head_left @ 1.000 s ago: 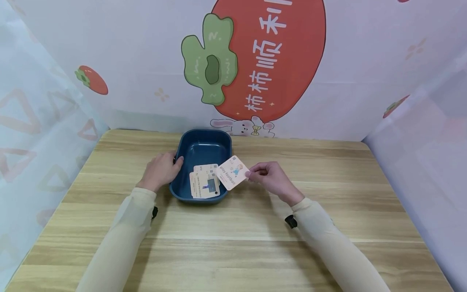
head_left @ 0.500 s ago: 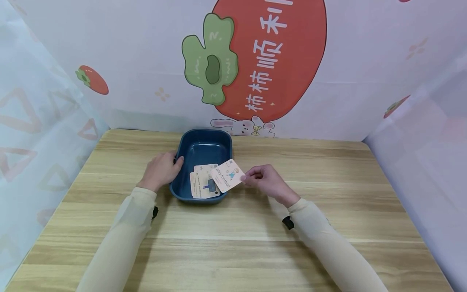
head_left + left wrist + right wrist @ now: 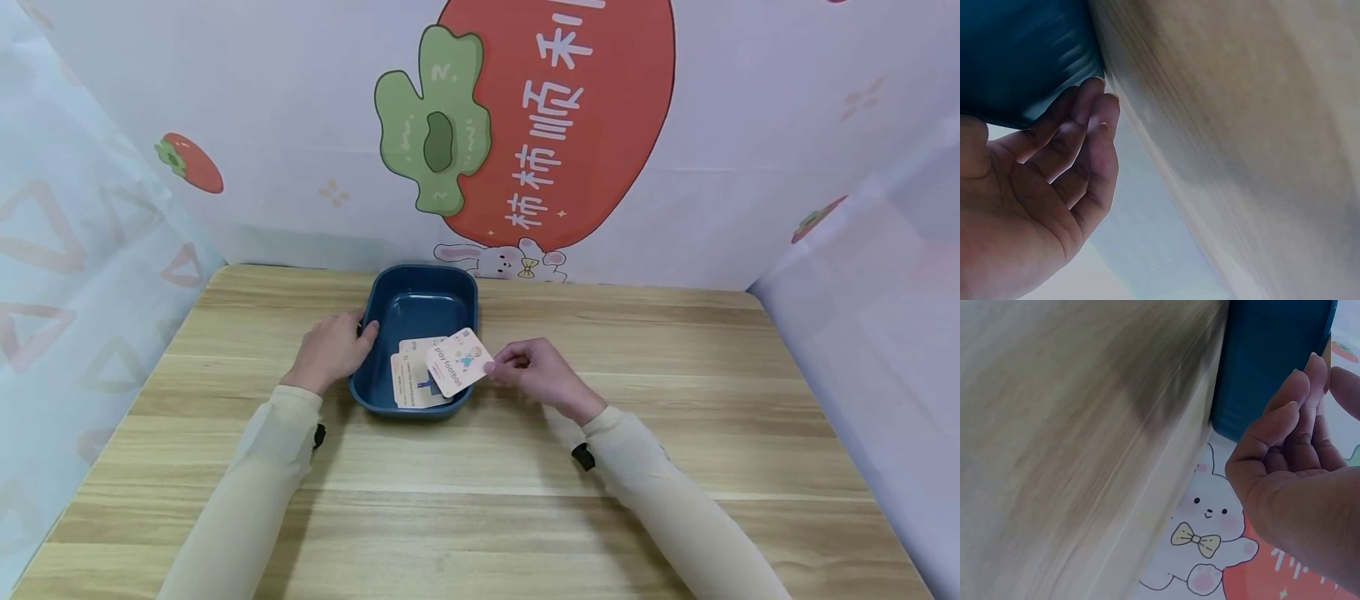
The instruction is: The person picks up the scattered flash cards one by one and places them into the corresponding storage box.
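Observation:
A dark blue rectangular plastic bin stands on the table. My left hand grips its left side, thumb over the rim and fingers along the outer wall, as the left wrist view shows on the bin wall. Several white cards lie overlapping in the near end of the bin. Above its right rim, my right hand pinches a corner of a "play football" card between thumb and fingers. That card partly covers the others. In the right wrist view only a thin edge of it shows beyond the fingers.
The wood-grain table extends to both sides and in front of the bin. A white printed backdrop rises behind the table's far edge, close to the bin's far end. Similar sheets hang at left and right.
My right hand has moved left with the "play football" card, bringing it farther over the bin and the cards inside. My left hand and the bin have stayed put.

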Motion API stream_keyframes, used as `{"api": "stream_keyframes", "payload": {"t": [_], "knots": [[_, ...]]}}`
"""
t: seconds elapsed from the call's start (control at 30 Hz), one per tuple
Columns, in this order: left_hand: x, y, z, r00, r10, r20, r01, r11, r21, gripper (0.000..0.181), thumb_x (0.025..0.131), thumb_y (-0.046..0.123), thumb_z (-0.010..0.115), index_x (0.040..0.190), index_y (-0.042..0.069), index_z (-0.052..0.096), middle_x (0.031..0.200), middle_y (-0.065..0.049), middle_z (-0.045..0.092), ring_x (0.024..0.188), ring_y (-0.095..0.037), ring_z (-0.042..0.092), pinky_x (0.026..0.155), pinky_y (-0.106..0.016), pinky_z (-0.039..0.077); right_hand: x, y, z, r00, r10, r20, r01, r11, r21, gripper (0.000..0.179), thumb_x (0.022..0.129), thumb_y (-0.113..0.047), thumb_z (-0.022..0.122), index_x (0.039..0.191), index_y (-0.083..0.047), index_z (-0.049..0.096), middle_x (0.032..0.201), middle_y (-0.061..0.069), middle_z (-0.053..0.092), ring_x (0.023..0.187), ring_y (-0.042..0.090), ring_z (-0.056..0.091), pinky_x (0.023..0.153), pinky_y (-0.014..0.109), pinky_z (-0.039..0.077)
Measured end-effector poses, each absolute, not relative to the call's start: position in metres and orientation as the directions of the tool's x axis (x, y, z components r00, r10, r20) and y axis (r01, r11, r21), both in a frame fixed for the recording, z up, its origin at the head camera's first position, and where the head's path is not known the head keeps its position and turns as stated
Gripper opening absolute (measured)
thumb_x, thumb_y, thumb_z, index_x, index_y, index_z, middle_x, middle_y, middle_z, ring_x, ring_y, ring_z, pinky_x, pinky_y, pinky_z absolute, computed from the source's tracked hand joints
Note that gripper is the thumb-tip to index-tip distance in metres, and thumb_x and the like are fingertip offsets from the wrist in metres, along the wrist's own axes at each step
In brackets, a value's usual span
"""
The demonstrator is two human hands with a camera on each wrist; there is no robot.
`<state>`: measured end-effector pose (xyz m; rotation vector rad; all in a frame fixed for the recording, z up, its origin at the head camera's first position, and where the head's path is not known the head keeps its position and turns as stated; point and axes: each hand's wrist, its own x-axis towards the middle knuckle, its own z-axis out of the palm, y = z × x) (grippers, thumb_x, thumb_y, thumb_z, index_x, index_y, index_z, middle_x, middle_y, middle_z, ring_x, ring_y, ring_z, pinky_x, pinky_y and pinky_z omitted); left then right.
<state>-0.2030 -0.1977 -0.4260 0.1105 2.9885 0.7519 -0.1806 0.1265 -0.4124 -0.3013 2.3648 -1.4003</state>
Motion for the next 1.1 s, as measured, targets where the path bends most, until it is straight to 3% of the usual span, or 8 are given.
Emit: {"api": "stream_keyframes", "payload": {"t": [0.17, 0.6, 0.87, 1.1], "knots": [[-0.203, -0.198, -0.426, -0.996, 0.083, -0.040, 0.054, 0.881, 0.471, 0.050, 0.108, 0.030, 0.045, 0.140, -0.008, 0.053, 0.107, -0.024, 0.067, 0.081, -0.031, 0.065, 0.064, -0.038, 0.051, -0.180, 0.122, -0.411, -0.905, -0.372, -0.206, 0.003, 0.478, -0.878, 0.016, 0.097, -0.024, 0.071, 0.097, -0.008, 0.075, 0.087, 0.006, 0.069, 0.077, 0.022, 0.058, 0.066, 0.031, 0.045], [-0.203, -0.199, -0.427, -0.995, 0.080, -0.052, 0.047, 0.885, 0.464, 0.054, 0.108, 0.031, 0.042, 0.142, -0.010, 0.050, 0.129, -0.031, 0.060, 0.094, -0.037, 0.064, 0.080, -0.050, 0.054, -0.182, 0.113, -0.414, -0.905, -0.389, -0.174, -0.042, 0.489, -0.871, 0.019, 0.097, -0.026, 0.072, 0.092, -0.008, 0.075, 0.080, 0.005, 0.065, 0.073, 0.022, 0.055, 0.061, 0.030, 0.041], [-0.203, -0.199, -0.428, -0.995, 0.081, -0.055, 0.047, 0.884, 0.465, 0.054, 0.108, 0.031, 0.042, 0.142, -0.010, 0.050, 0.130, -0.032, 0.059, 0.094, -0.037, 0.064, 0.081, -0.052, 0.053, -0.184, 0.108, -0.416, -0.906, -0.383, -0.179, -0.046, 0.510, -0.859, 0.020, 0.096, -0.029, 0.073, 0.088, -0.010, 0.074, 0.077, 0.005, 0.065, 0.071, 0.021, 0.056, 0.060, 0.030, 0.043], [-0.203, -0.198, -0.427, -0.995, 0.082, -0.056, 0.047, 0.882, 0.469, 0.054, 0.108, 0.032, 0.042, 0.143, -0.009, 0.050, 0.127, -0.031, 0.061, 0.089, -0.035, 0.064, 0.073, -0.046, 0.053, -0.185, 0.102, -0.414, -0.913, -0.349, -0.211, -0.016, 0.547, -0.837, 0.022, 0.094, -0.031, 0.075, 0.084, -0.012, 0.072, 0.077, 0.012, 0.066, 0.067, 0.020, 0.055, 0.057, 0.029, 0.040]]}}
